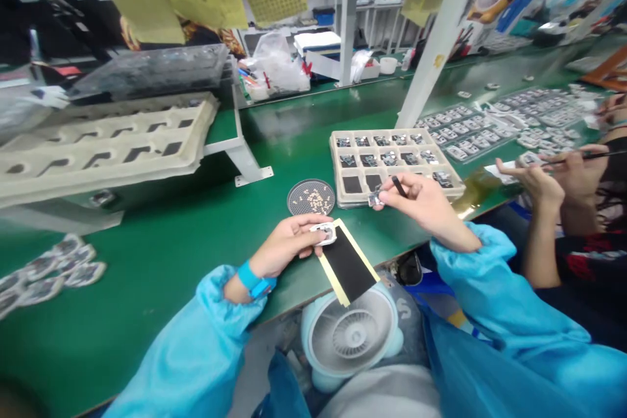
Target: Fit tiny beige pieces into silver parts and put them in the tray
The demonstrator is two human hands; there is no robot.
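Observation:
In my left hand point(289, 243) a small white plastic housing point(326, 233) is pinched between thumb and fingers, over the far end of a black pad with yellow edges point(350, 264). My right hand point(414, 199) is closed at the front edge of a cream compartment tray point(350, 199). Its thumb and fingertips pinch a small silvery circuit part point(375, 198), and a black stick-like tool point(399, 186) also lies in its fingers. Small circuit parts point(389, 158) lie in many of the tray's compartments. Beyond my left hand stands a round dark dish point(295, 199) of tiny tan pieces.
At left, a raised shelf bears another cream tray point(98, 150); white-rimmed housings point(59, 268) lie below it. Clear trays of white housings point(470, 134) stand at right, near a co-worker's hands point(563, 176). A slanted white post point(435, 52) rises behind the compartment tray. A fan point(353, 333) sits below the table edge.

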